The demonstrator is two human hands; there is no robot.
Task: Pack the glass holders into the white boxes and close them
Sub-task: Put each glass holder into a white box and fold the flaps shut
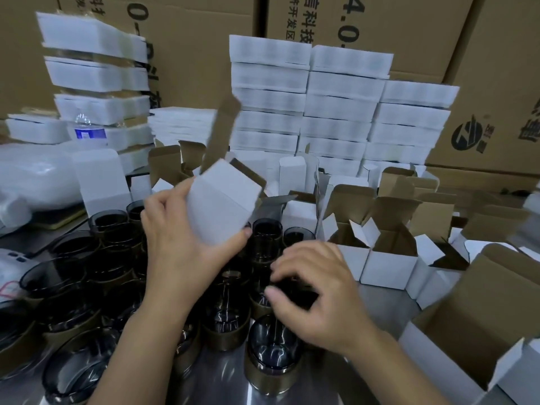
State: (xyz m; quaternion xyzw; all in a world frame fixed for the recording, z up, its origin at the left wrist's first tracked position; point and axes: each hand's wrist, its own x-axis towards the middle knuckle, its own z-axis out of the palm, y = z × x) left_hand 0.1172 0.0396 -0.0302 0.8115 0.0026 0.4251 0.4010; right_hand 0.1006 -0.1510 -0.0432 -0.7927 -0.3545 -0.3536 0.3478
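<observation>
My left hand (187,244) grips a small white box (225,200), lifted and tilted above the table, its brown-lined lid flap (222,133) standing up. My right hand (318,290) curls its fingers round the rim of a dark smoked glass holder (295,293) among several others. More dark glass holders (73,276) crowd the front left of the table, one (271,352) right below my right hand. Several open white boxes (388,258) stand upright to the right, flaps raised.
Stacks of white foam trays (336,92) rise behind the boxes, more (93,77) at the back left with a water bottle (87,127). Large brown cartons (438,33) wall off the back. An open box (473,325) sits at the near right.
</observation>
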